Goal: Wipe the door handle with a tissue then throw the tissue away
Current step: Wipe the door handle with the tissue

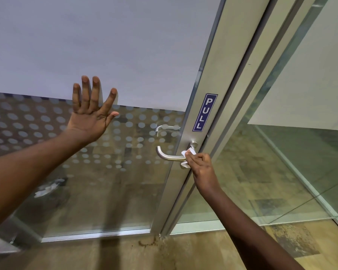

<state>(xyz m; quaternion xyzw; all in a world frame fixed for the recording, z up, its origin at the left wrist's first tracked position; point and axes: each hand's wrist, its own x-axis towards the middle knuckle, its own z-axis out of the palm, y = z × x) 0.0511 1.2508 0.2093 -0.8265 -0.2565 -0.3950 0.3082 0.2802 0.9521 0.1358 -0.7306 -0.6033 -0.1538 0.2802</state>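
Left hand (90, 112) flat on the glass door (125, 55), fingers (85, 88) spread wide, palm against the pane around the line where the frosted band meets the dotted film. Reads as a brace: it keeps the door leaf from swinging while the other hand pushes on the lever.

Right hand (200, 165) is at the door handle (165, 153), the steel lever on the aluminium stile (185, 149) just below the blue PULL sticker (204, 112). Its fingers are curled tight, pinching a white tissue (187, 153) around the bar at the end nearest the rose. Tissue corners stick out above and below the grip, so it looks wrapped over the bar rather than dabbed on one face. Probably so one slide cleans the full circumference.

The free, curved end of the lever to the left is bare metal, uncovered. A second lever shows through the glass on the far side.

Judgement: wiping stage, mid-task. Stroke likely needs to run left along the bar to the bend. No bin in view, so disposal isn't set up from here.

Risk: thin tissue may tear or bunch up at the bend.
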